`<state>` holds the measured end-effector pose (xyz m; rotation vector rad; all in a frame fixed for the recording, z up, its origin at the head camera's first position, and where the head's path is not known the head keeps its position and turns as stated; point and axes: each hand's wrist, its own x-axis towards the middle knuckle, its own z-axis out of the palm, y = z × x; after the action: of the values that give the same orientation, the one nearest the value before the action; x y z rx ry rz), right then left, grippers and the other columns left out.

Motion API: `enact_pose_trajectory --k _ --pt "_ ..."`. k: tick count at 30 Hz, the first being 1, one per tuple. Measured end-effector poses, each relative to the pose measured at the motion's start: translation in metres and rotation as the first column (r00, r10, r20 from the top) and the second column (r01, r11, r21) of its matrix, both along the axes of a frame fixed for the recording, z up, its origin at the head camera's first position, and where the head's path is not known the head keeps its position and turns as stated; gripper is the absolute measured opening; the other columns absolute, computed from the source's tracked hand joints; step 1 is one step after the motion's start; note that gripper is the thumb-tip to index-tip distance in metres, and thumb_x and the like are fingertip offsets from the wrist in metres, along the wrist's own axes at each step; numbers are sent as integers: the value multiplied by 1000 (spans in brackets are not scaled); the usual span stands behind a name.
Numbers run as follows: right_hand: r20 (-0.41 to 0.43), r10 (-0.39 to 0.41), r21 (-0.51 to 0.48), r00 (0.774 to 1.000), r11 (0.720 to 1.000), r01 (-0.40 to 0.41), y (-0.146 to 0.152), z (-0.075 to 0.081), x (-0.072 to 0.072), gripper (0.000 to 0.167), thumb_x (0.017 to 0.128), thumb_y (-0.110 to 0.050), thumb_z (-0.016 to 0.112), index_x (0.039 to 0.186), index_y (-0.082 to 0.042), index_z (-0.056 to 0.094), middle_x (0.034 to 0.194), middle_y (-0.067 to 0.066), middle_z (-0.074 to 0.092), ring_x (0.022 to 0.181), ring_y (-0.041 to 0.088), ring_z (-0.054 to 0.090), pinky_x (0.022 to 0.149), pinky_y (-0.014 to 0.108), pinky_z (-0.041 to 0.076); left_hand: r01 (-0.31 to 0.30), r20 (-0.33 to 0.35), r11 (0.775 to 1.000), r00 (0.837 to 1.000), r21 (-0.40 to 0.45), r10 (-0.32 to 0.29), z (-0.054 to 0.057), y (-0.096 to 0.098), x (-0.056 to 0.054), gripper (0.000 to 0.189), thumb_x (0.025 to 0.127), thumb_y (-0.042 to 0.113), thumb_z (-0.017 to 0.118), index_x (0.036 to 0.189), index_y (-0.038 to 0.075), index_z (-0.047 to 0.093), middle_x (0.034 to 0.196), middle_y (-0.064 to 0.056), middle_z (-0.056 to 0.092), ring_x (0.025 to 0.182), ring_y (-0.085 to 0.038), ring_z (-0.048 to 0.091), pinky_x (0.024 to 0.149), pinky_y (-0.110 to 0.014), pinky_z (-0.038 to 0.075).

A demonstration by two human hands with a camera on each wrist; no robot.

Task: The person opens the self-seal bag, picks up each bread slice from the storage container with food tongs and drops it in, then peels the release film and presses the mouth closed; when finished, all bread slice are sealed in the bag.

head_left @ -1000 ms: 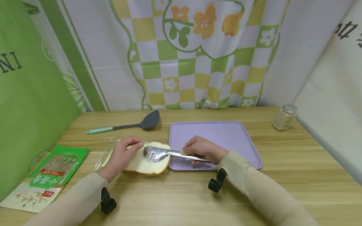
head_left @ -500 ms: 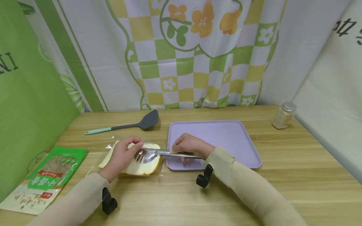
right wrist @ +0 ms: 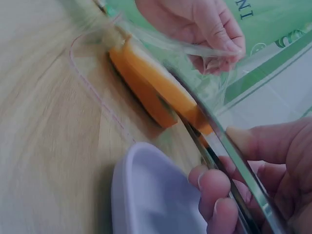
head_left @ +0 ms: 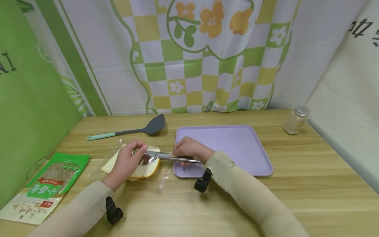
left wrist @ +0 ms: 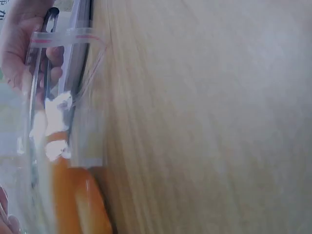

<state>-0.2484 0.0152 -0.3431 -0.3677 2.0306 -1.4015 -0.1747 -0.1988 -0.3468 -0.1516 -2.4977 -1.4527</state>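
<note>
My left hand (head_left: 125, 161) pinches the rim of a clear zip bag (right wrist: 222, 52) between thumb and fingers. Inside the bag's mouth lie bread slices with orange-brown crusts; in the right wrist view an upper slice (right wrist: 163, 87) rests against a lower slice (right wrist: 139, 97). My right hand (head_left: 190, 149) squeezes a pair of metal tongs (head_left: 165, 156), thumb on one arm and fingers on the other. The tongs' arms straddle the upper slice, and their heads reach into the bag near my left fingertips. Part of the bread (head_left: 151, 169) is hidden behind my left hand.
A lilac tray (head_left: 225, 144) lies under and beyond my right hand. Behind the bag is a spatula (head_left: 155, 124) with a mint handle. A green seed packet (head_left: 48, 184) lies at the left, and a small lidded jar (head_left: 296, 121) stands at the far right.
My right hand and the tongs have moved left, carrying the bread slice deeper into the bag. More of the bag's mouth shows right of the bread. My left hand stays nearly in place.
</note>
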Motion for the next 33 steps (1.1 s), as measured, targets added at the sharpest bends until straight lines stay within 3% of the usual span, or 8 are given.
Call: enact_pose_trajectory --k 6,10,18,24,33 --pt "-1 -47 -3 999 999 47 0 2 6 17 87 -8 57 92 6 65 56 7 55 39 13 49 39 23 41 -15 -78 998 997 -59 10 1 -3 1 11 91 10 59 86 0 61 82 -10 60 74 -6 51 68 -21 46" --pt "-31 -30 12 999 999 30 8 3 14 21 89 -11 55 94 7 65 59 8 56 42 13 50 41 23 43 -47 -128 995 991 -87 36 1 -5 1 10 90 8 59 85 0 62 86 -9 60 82 -7 49 75 -22 42" --pt "-22 -23 1 999 1000 23 38 4 35 22 91 -12 54 98 6 64 62 9 57 44 12 52 43 22 44 -38 -85 997 996 -61 33 2 -3 -2 13 92 11 57 87 -1 60 93 -14 62 92 -16 52 87 -36 41" --pt "-37 -60 35 998 998 61 51 1 48 18 90 -10 58 96 4 66 62 8 58 43 12 51 42 23 43 -42 -105 998 994 -40 37 -1 3 -2 13 91 10 58 87 -2 61 94 -16 63 95 -20 52 89 -40 40" --pt "-63 -94 52 994 994 97 45 -2 50 16 90 -11 58 94 2 66 60 8 57 43 12 50 42 22 43 -35 -104 997 994 -62 28 2 10 2 8 88 7 61 85 0 60 92 -16 64 98 -25 55 91 -44 41"
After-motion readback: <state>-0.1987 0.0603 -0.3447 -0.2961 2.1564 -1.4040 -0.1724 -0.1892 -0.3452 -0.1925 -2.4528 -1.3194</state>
